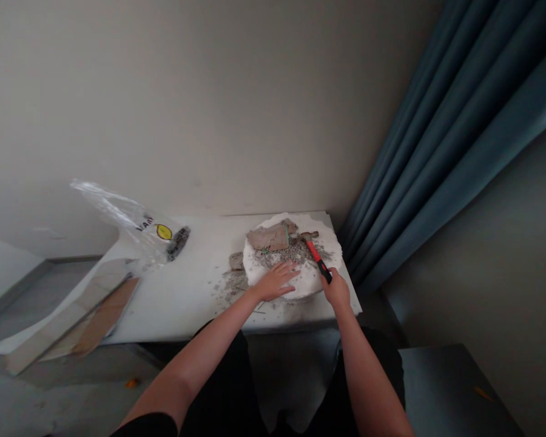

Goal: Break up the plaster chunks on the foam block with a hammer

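From my remote post: my right hand (335,290) has its fingers clamped on a red-and-black hammer (317,256). My left hand (275,281) lies fingers apart on a white crumbling disc (255,271) (broken slabs (267,238) heaped atop), which sits on a white table (182,297).

left hand (276,282): flat, spread open | right hand (335,290): seemingly curled shut
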{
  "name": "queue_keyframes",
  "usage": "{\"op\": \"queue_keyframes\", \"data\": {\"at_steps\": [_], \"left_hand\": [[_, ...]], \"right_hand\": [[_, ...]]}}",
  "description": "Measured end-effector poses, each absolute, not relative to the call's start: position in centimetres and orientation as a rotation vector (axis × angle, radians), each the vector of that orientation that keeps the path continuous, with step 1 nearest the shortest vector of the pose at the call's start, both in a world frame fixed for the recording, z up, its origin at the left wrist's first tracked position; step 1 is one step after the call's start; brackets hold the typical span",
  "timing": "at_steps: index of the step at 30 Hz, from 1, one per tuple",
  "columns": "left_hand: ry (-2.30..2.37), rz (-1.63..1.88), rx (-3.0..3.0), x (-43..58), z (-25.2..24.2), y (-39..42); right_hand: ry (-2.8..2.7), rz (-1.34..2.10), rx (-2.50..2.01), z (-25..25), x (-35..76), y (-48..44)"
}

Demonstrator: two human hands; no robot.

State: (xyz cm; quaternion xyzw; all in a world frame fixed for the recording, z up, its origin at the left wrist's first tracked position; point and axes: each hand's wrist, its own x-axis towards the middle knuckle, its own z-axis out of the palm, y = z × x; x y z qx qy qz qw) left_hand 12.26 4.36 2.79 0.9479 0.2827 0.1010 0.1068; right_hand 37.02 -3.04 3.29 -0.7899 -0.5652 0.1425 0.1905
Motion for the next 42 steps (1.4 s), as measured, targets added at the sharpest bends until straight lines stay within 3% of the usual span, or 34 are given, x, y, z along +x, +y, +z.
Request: {"op": "queue_keyframes", "data": {"at_steps": [6, 12, 18, 28, 36, 42], "left_hand": [[0.825, 0.151, 2.799, 12.5, 2.9, 6.5], [0.981, 0.269, 2.855, 11.8, 2.6, 8.4], [0.703, 0.255, 2.876, 13.3, 2.4, 6.9], [1.127, 0.363, 2.816, 12.3, 2.2, 10.8], [0.751, 0.327, 2.873, 16.7, 1.6, 7.5], [0.938, 0.351, 2.851, 13.1, 2.0, 12.2]], "right_hand": [[-1.577, 0.399, -2.219, 3.5, 36.9, -3.0], [-1.564, 0.404, -2.193, 3.5, 37.0, -3.0], [-1.542, 0.413, -2.168, 3.4, 36.8, -2.8], [-1.529, 0.437, -2.122, 3.1, 36.9, -2.5], [-1.497, 0.455, -2.085, 2.9, 37.1, -2.4], [-1.46, 0.469, -2.069, 3.1, 37.6, -2.8]]}}
